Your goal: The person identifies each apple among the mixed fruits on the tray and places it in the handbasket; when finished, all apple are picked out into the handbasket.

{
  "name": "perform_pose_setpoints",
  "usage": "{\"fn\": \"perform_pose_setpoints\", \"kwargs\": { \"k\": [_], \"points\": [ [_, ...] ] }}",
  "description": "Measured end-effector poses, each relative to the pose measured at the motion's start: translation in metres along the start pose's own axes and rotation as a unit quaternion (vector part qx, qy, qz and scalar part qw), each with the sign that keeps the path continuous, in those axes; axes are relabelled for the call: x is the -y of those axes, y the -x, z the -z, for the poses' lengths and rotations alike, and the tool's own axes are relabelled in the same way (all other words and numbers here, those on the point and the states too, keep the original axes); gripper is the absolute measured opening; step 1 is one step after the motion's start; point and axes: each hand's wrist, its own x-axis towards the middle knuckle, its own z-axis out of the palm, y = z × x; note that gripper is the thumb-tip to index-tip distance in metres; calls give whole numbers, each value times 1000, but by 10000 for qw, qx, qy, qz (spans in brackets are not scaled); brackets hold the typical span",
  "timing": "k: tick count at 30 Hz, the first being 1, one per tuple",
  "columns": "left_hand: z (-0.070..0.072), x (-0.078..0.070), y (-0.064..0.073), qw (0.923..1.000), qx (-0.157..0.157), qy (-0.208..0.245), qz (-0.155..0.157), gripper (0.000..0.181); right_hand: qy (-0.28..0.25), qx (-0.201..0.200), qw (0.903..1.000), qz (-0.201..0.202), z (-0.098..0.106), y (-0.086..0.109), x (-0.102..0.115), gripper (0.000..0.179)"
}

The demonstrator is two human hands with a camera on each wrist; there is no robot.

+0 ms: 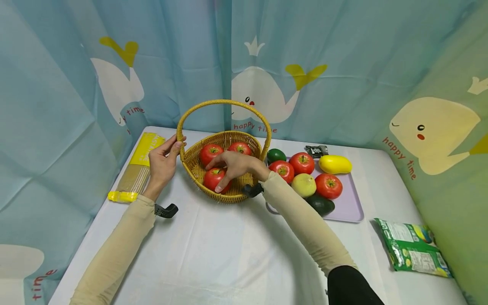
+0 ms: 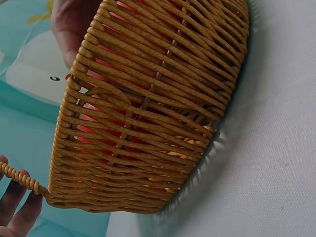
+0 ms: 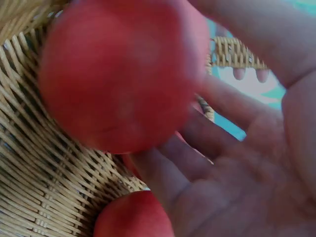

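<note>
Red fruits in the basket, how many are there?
3: front fruit in the right hand, back-left fruit, back-right fruit. More may be hidden.

On the counter (image 1: 228,250), a noodle packet (image 1: 133,171) is laid left of a basket (image 1: 232,198), in which three apples (image 1: 211,153) are contained; fruit (image 1: 328,186) is borne rightward on a tray (image 1: 350,208) (a sachet (image 1: 316,151) is placed at its far edge). Farther right, nearer the front, a bag (image 1: 413,248) is laid.
</note>
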Motion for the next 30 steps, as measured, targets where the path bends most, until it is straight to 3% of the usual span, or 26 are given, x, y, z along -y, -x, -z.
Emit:
{"fn": "perform_pose_setpoints", "kwargs": {
  "k": [4, 7, 13, 19, 25, 30],
  "points": [
    [0, 1, 0, 10000, 22, -11, 36, 34, -375, 388, 9983, 211, 3, 2, -5, 74],
    [0, 1, 0, 10000, 25, -18, 46, 35, -457, 458, 9975, 285, 3, 4, -6, 73],
    [0, 0, 0, 10000, 13, -76, 40, 34, 100, 64, 9999, -69, 2, 6, 0, 72],
    [0, 0, 0, 9999, -11, -92, 50, 34, 760, -286, 9959, -407, 0, 4, 4, 70],
    [-1, 0, -1, 9999, -16, -82, 106, 33, 660, -440, 9952, -577, -2, 1, 4, 71],
    [-1, 0, -1, 9999, -32, -57, 99, 33, 550, -325, 9965, -538, -1, 4, 2, 75]
  ]
}}
